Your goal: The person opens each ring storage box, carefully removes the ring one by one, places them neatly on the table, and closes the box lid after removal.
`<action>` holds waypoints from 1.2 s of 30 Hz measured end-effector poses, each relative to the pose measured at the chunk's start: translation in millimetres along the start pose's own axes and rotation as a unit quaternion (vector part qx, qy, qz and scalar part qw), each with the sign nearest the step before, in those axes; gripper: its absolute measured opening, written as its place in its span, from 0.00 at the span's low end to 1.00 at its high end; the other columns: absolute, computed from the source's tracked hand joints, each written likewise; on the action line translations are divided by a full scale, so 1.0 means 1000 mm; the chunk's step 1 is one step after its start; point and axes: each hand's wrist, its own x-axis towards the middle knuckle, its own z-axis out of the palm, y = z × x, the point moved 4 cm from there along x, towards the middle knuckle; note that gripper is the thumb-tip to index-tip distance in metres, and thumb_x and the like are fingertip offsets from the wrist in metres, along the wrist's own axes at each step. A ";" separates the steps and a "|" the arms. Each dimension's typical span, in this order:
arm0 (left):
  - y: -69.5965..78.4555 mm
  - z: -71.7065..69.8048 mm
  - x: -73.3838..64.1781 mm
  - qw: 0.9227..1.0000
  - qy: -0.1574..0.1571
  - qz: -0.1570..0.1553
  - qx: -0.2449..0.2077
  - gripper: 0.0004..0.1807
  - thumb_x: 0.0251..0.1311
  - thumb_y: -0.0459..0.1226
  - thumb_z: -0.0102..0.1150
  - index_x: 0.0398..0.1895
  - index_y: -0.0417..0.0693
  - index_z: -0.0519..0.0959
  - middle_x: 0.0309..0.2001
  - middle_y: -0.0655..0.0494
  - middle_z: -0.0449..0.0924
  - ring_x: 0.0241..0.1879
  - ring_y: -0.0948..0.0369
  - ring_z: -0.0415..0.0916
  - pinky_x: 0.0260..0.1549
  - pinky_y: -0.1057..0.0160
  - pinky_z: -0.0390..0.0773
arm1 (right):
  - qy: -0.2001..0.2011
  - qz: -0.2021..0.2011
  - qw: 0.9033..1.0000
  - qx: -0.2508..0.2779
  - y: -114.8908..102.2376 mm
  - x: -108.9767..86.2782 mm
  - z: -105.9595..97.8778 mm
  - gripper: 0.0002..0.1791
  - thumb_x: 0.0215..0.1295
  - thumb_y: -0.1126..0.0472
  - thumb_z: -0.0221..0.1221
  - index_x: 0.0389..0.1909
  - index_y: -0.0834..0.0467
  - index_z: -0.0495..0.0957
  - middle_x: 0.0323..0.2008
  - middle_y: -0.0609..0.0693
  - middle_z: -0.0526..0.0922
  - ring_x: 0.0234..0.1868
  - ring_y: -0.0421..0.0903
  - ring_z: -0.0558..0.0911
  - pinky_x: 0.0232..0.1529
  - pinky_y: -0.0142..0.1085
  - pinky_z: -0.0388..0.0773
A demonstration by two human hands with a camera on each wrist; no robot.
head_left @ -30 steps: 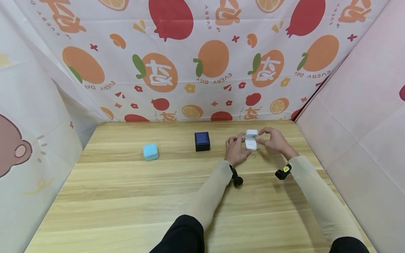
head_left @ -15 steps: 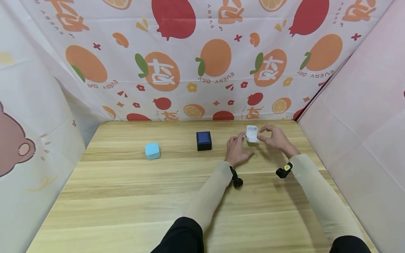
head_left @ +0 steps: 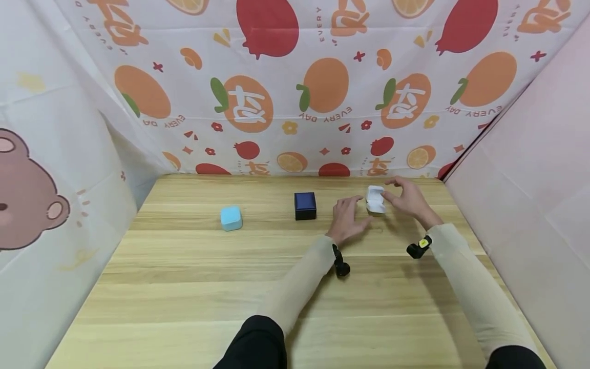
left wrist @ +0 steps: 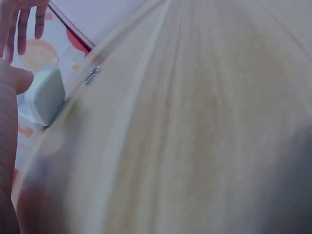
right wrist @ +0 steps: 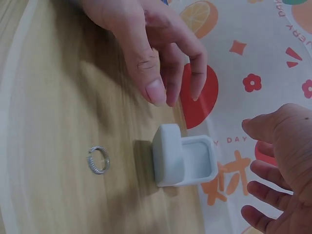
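Note:
A small white ring box [head_left: 375, 201] stands with its lid raised toward the back right of the table. My left hand [head_left: 345, 220] lies to the left of it, fingers spread and apart from the box. On the other side my right hand [head_left: 409, 200] hovers with loosely bent fingers; the right wrist view shows a gap between this hand [right wrist: 285, 165] and the box [right wrist: 175, 158]. A silver ring [right wrist: 99, 160] with a textured band lies on the wood in front of the box. Both hands hold nothing.
A dark blue box [head_left: 305, 206] sits left of my left hand, and a light blue rounded box [head_left: 231, 218] farther left. Fruit-printed cloth [head_left: 327, 102] hangs behind the wooden table [head_left: 198, 287], with pale cloth at both sides.
My left hand has let go of the white ring box and drawn slightly away from it. The right hand has come off the box too. The box has tipped and turned. The head view has shifted.

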 end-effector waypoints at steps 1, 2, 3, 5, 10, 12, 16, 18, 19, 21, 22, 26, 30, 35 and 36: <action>0.001 -0.003 0.000 1.000 0.002 0.008 0.014 0.37 0.51 0.59 0.54 0.63 0.58 0.59 0.60 0.58 0.68 0.60 0.58 0.58 0.60 0.52 0.57 | 0.003 -0.004 1.000 0.000 -0.001 0.001 -0.001 0.21 0.58 0.51 0.58 0.49 0.57 0.73 0.53 0.59 0.75 0.56 0.59 0.71 0.53 0.55 0.67; 0.003 -0.006 0.001 1.000 0.005 0.017 0.025 0.36 0.52 0.59 0.53 0.63 0.58 0.60 0.60 0.58 0.68 0.59 0.58 0.59 0.60 0.52 0.57 | 0.007 -0.007 1.000 0.001 -0.003 0.002 -0.001 0.21 0.57 0.52 0.59 0.50 0.58 0.72 0.53 0.59 0.75 0.56 0.59 0.71 0.52 0.55 0.67; 0.004 -0.009 0.002 0.999 0.008 0.028 0.039 0.35 0.52 0.59 0.52 0.62 0.57 0.61 0.59 0.59 0.68 0.59 0.58 0.59 0.59 0.53 0.59 | 0.011 -0.011 1.000 0.003 -0.004 0.003 -0.002 0.21 0.57 0.53 0.59 0.50 0.59 0.72 0.53 0.59 0.75 0.55 0.59 0.71 0.52 0.55 0.68; 0.007 -0.015 0.005 0.997 0.011 0.046 0.056 0.35 0.52 0.59 0.51 0.62 0.56 0.61 0.59 0.58 0.68 0.58 0.58 0.60 0.57 0.53 0.60 | 0.015 -0.019 1.000 0.006 -0.006 0.005 -0.003 0.23 0.58 0.53 0.59 0.51 0.60 0.71 0.54 0.59 0.74 0.56 0.59 0.70 0.51 0.54 0.68; 0.010 -0.030 0.015 0.994 0.021 0.058 0.086 0.35 0.53 0.58 0.51 0.61 0.53 0.62 0.58 0.56 0.69 0.57 0.57 0.60 0.57 0.53 0.61 | 0.021 -0.042 0.999 0.006 -0.011 0.008 -0.005 0.24 0.58 0.54 0.58 0.53 0.62 0.70 0.56 0.60 0.73 0.57 0.58 0.69 0.55 0.53 0.65; 0.011 -0.037 0.017 0.993 0.028 0.060 0.095 0.34 0.52 0.58 0.52 0.61 0.52 0.63 0.57 0.55 0.70 0.57 0.56 0.61 0.57 0.52 0.61 | 0.022 -0.045 0.999 0.004 -0.014 0.009 -0.006 0.25 0.57 0.55 0.59 0.53 0.62 0.70 0.55 0.60 0.73 0.58 0.57 0.69 0.57 0.53 0.64; 0.010 -0.049 0.019 0.990 0.030 0.063 0.121 0.34 0.52 0.58 0.53 0.60 0.53 0.64 0.56 0.55 0.71 0.58 0.55 0.62 0.57 0.52 0.62 | 0.018 -0.040 0.999 0.001 -0.018 0.011 -0.006 0.25 0.57 0.55 0.59 0.54 0.62 0.69 0.55 0.60 0.73 0.58 0.57 0.69 0.58 0.52 0.63; 0.007 -0.054 0.019 0.989 0.025 0.060 0.132 0.34 0.52 0.59 0.52 0.60 0.53 0.64 0.57 0.57 0.71 0.58 0.56 0.62 0.57 0.53 0.62 | 0.013 -0.034 0.999 -0.002 -0.020 0.012 -0.006 0.25 0.57 0.54 0.59 0.54 0.62 0.69 0.55 0.61 0.73 0.58 0.57 0.69 0.58 0.53 0.63; 0.006 -0.056 0.019 0.988 0.023 0.059 0.138 0.33 0.53 0.58 0.51 0.60 0.54 0.64 0.57 0.57 0.70 0.58 0.56 0.62 0.58 0.53 0.62 | 0.011 -0.033 0.999 -0.006 -0.021 0.013 -0.005 0.25 0.58 0.54 0.58 0.54 0.61 0.69 0.55 0.61 0.73 0.58 0.58 0.69 0.58 0.53 0.63; 0.003 -0.061 0.019 0.987 0.018 0.055 0.147 0.33 0.54 0.59 0.49 0.60 0.54 0.63 0.58 0.58 0.70 0.59 0.56 0.61 0.58 0.53 0.61 | 0.008 -0.032 0.999 -0.012 -0.025 0.015 -0.004 0.25 0.58 0.52 0.58 0.54 0.60 0.69 0.55 0.60 0.73 0.58 0.57 0.69 0.57 0.53 0.64; 0.002 -0.063 0.019 0.987 0.018 0.056 0.153 0.32 0.55 0.59 0.49 0.60 0.54 0.63 0.58 0.58 0.70 0.59 0.57 0.61 0.59 0.53 0.61 | 0.008 -0.034 0.999 -0.012 -0.027 0.016 -0.004 0.25 0.58 0.52 0.58 0.54 0.60 0.69 0.55 0.59 0.74 0.58 0.57 0.69 0.57 0.53 0.64; -0.001 -0.073 0.019 0.984 0.021 0.061 0.165 0.30 0.57 0.58 0.46 0.60 0.55 0.64 0.57 0.58 0.71 0.61 0.56 0.59 0.61 0.53 0.59 | 0.008 -0.047 0.999 -0.006 -0.034 0.020 -0.004 0.26 0.57 0.52 0.59 0.54 0.59 0.69 0.54 0.59 0.74 0.57 0.57 0.71 0.57 0.53 0.65; -0.005 -0.082 0.020 0.985 0.029 0.065 0.157 0.29 0.57 0.57 0.47 0.58 0.54 0.65 0.55 0.57 0.72 0.61 0.56 0.59 0.61 0.52 0.59 | 0.008 -0.057 0.998 -0.003 -0.040 0.025 -0.002 0.24 0.57 0.54 0.59 0.53 0.60 0.70 0.53 0.59 0.75 0.56 0.56 0.71 0.57 0.53 0.65; -0.012 -0.091 0.020 0.986 0.028 0.053 0.153 0.30 0.57 0.58 0.47 0.59 0.55 0.64 0.56 0.58 0.71 0.61 0.57 0.58 0.60 0.52 0.60 | 0.007 -0.067 0.998 0.011 -0.045 0.029 0.001 0.23 0.57 0.56 0.59 0.52 0.60 0.70 0.51 0.58 0.76 0.53 0.55 0.74 0.55 0.53 0.67; -0.013 -0.093 0.019 0.987 0.027 0.052 0.152 0.30 0.57 0.58 0.46 0.59 0.55 0.64 0.57 0.58 0.71 0.61 0.56 0.58 0.60 0.52 0.60 | 0.006 -0.067 0.998 0.012 -0.045 0.029 0.002 0.23 0.57 0.56 0.59 0.53 0.59 0.70 0.51 0.58 0.76 0.53 0.55 0.74 0.55 0.53 0.67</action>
